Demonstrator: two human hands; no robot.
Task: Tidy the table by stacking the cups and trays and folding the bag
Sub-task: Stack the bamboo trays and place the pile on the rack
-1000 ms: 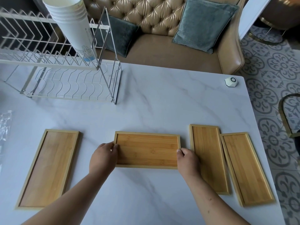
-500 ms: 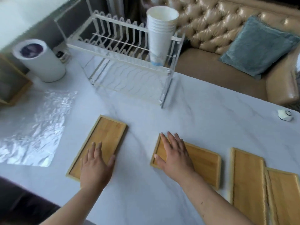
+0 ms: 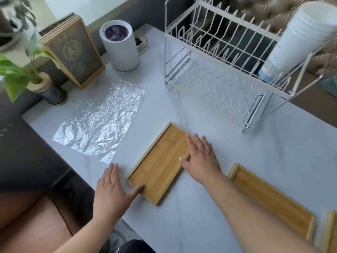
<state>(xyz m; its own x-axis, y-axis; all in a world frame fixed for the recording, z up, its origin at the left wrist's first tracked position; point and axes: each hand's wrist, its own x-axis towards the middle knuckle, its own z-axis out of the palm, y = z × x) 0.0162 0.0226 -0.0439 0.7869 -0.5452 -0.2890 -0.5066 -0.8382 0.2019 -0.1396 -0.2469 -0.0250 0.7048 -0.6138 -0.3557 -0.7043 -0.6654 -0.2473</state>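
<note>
At the left of the frame a plastic bag (image 3: 98, 121) lies flat and crinkled on the pale marble worktop (image 3: 237, 152), close to the worktop's left edge. It looks feather-light, limp and slippery, so it would probably fold best pressed flat and taken by its corners. Just below it the left hand (image 3: 111, 194) rests with fingers straight and spread, holding nothing. Its thumb touches the near corner of a shallow bamboo tray (image 3: 160, 161) that sits at a slant in the middle of the frame. The tray looks stiff, light and thin-rimmed, and likely slides easily on smooth stone; its two long rims seem the natural places to take hold. The right hand (image 3: 202, 161) lies flat and spread against the tray's right rim, thumb over the wood, gripping nothing. Bare stone beyond the tray and to its right gives room to slide or lift it. At the upper right a white wire dish rack (image 3: 215, 52) carries the cups (image 3: 300, 37), already nested in one stack. At the lower right a second tray (image 3: 280, 207) lies apart from the first, and a sliver of a third tray (image 3: 332, 232) shows at the frame's edge.
</note>
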